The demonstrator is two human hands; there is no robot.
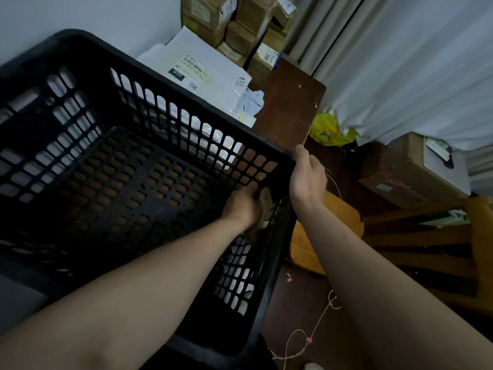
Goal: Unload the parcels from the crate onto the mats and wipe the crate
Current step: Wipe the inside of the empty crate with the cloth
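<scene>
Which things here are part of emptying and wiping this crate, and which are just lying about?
Job in hand: black crate, cloth gripped by the left hand in its corner, right hand holding the rim, white parcels behind it.
Lying about: cardboard boxes, yellow bag, string on the floor, wooden stool.

Crate at left, parcels behind it.
Inside the crate (128,188), the left hand (241,206) holds a cloth (266,204) against the right-hand inner corner; the right hand (306,177) grips the rim just outside that corner. Mailers (197,68) lie behind the crate, stacked cartons (234,22) behind them, a board (288,102) to their right.
</scene>
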